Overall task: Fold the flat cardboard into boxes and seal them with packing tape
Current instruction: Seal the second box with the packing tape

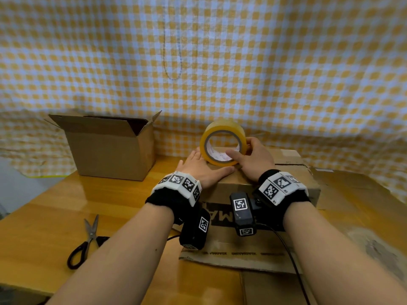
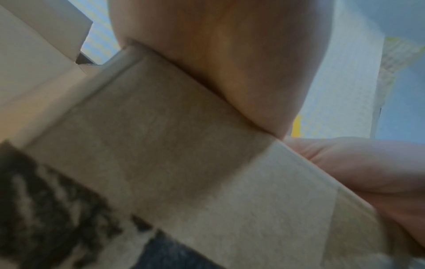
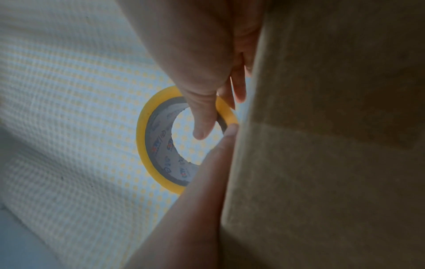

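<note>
A folded cardboard box with black printed letters on its front lies in the middle of the table. On its top a yellow packing tape roll stands on edge. My right hand grips the roll from the right, thumb across its open side. In the right wrist view the thumb reaches into the tape roll beside the box. My left hand lies flat on the box top left of the roll, thumb stretched along the near edge. Its palm presses on the box.
An upright box with open flaps stands at the back left. Scissors lie on the wooden table at the front left. Flat cardboard spreads under and to the right of the box. A checked cloth hangs behind.
</note>
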